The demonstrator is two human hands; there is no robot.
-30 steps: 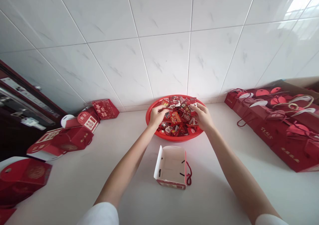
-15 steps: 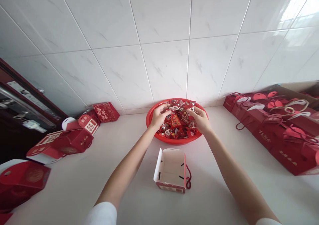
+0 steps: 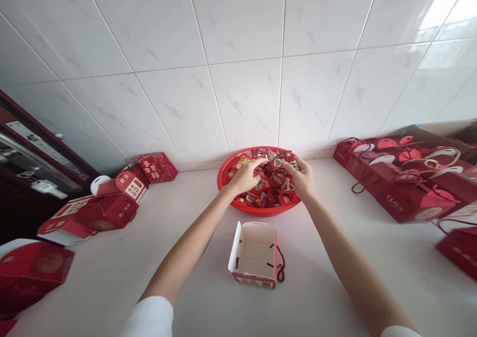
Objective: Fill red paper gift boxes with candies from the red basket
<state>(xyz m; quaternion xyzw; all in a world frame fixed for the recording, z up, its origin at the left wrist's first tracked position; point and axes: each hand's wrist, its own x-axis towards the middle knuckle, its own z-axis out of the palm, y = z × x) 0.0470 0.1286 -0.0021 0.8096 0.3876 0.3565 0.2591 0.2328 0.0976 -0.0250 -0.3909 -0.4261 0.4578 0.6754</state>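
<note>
A red plastic basket full of red-wrapped candies stands against the tiled wall. My left hand reaches into its left half, thumb and fingers curled at a wrapped piece. Over the right half, my right hand has its fingertips closed on a red and white candy. An open box, white inside with red outer sides and a red cord, sits in front of the basket between my forearms. Its inside shows no candies.
Several red gift boxes stand along the left side, near a dark door with a lock and keys. On the right are rows of red boxes with cord handles and a cardboard carton.
My left hand has shifted slightly right and deeper over the candies. My right hand has moved a little. A red box at the right edge now stands apart from the row.
</note>
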